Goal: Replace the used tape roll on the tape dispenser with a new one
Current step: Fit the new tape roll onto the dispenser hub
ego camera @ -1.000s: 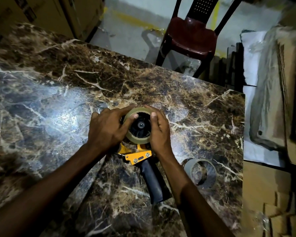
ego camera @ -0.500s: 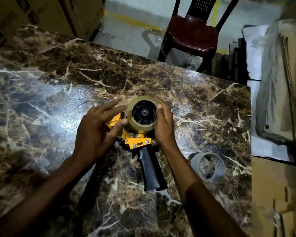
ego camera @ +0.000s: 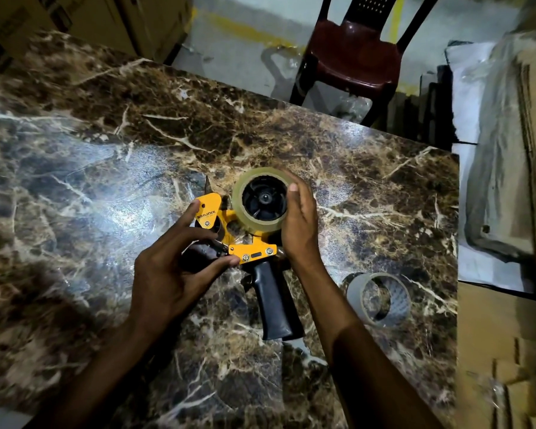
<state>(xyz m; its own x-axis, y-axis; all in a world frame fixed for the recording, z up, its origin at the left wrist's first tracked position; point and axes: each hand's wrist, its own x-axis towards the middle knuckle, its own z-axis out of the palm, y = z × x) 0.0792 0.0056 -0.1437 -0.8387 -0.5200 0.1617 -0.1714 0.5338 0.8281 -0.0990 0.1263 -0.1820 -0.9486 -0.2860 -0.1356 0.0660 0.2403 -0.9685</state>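
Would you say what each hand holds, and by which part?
Right hand grips the tape roll by its right rim; left hand holds the dispenser at its yellow frame.

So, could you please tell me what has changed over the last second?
The left hand let go of the roll and moved down-left to hold the dispenser by its yellow front. The right hand still cups the roll; the empty core stays on the table.

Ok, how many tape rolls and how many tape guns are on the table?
Tape dispensers: 1, the yellow dispenser.
Tape rolls: 2, the clear roll mounted on it and the grey roll lying on the table.
Total: 3.
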